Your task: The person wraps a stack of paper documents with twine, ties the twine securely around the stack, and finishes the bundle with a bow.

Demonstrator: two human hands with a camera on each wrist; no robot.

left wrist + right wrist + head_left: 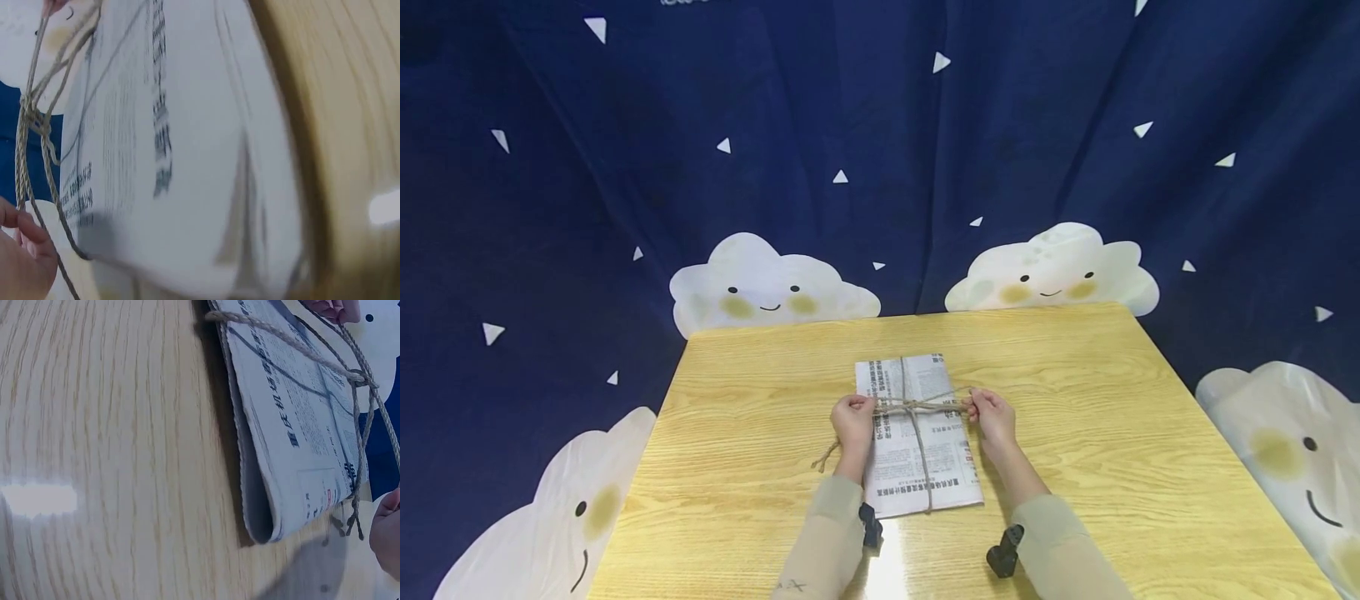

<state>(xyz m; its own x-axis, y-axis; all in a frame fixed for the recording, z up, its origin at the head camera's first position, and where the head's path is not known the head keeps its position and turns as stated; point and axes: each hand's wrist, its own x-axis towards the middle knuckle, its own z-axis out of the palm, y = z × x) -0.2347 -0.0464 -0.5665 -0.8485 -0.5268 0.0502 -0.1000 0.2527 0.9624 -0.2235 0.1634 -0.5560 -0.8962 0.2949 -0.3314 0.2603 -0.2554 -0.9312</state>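
A folded newspaper bundle (891, 479) lies flat on the wooden table, with brown twine (922, 450) crossing it lengthwise and sideways. The strands meet in a knot (912, 405) over its upper half. At the bundle's left edge my left hand (853, 425) pinches twine between thumb and fingers. My right hand (995, 423) pinches twine just past the right edge, and the strands between the hands run taut through the knot. A knotted loose end (822, 460) hangs beside the left hand. The left wrist view shows doubled strands (22, 150) leading into the left fingers.
The light wooden table (737, 500) extends on both sides of the bundle. Behind it hangs a dark blue curtain (820, 100) with white triangles and smiling clouds. Small black devices (1004, 552) sit on both wrists, close to the tabletop.
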